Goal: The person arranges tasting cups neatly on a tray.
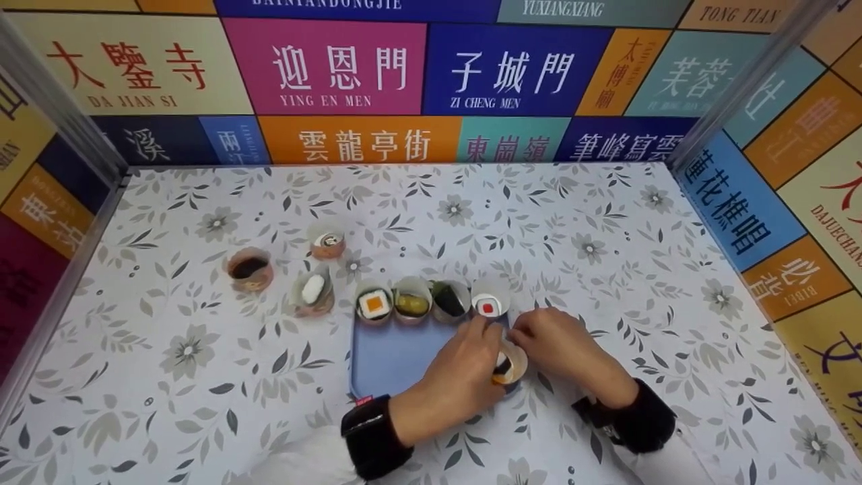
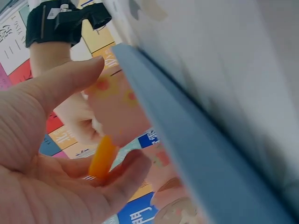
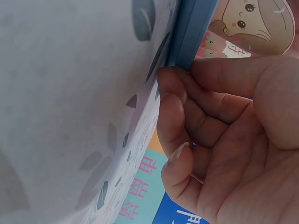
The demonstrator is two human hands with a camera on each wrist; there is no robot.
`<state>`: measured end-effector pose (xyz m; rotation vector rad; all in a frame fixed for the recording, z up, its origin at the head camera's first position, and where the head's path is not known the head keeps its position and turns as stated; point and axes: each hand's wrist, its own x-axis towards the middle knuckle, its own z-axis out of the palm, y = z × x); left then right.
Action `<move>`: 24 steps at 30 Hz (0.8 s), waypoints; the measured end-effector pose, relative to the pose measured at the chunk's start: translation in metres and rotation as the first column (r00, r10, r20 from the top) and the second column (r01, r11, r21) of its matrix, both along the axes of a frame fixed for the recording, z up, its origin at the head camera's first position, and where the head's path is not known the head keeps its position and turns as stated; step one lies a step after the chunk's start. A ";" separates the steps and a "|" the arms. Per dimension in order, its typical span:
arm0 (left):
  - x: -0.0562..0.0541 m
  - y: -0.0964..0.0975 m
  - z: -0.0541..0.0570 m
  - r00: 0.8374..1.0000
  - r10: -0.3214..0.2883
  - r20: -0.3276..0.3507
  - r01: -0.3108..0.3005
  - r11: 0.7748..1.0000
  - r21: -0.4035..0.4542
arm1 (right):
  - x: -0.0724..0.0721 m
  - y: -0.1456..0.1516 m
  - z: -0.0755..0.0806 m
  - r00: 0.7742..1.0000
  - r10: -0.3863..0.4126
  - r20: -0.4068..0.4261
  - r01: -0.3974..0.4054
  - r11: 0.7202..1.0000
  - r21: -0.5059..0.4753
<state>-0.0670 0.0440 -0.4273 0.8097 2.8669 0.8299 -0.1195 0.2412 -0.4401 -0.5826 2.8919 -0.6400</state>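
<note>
Presently, head view, held cup: the peach paper cup with a floral print (image 1: 517,367) is at the right edge of the light-blue rounded rectangular tray (image 1: 394,357), just right of the left hand (image 1: 461,374) and on the near side of the right hand (image 1: 555,343); its mouth faces upward.
Head view, row: four filled paper cups (image 1: 413,288) run left to right along the tray's far edge; the rightmost, with a white, red-centred roll (image 1: 487,308), lies just beyond the left fingertips.
Left wrist view, left hand: nearer to the cup, thumb and fingers part-closed round it, an orange slab-like piece (image 2: 103,156) showing beside the fingers.
Right wrist view, right hand: fingers curled in, thumb and forefinger pinching the tray's rim; a pale cup with a cartoon face (image 3: 261,23) shows just past the thumb.
Cup base: cannot tell whether it touches the tray.
</note>
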 end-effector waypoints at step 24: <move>0.024 -0.124 0.005 0.915 0.223 -0.336 -0.208 0.975 0.081 | 0.000 -0.001 0.002 0.999 -0.012 0.034 0.011 1.000 0.025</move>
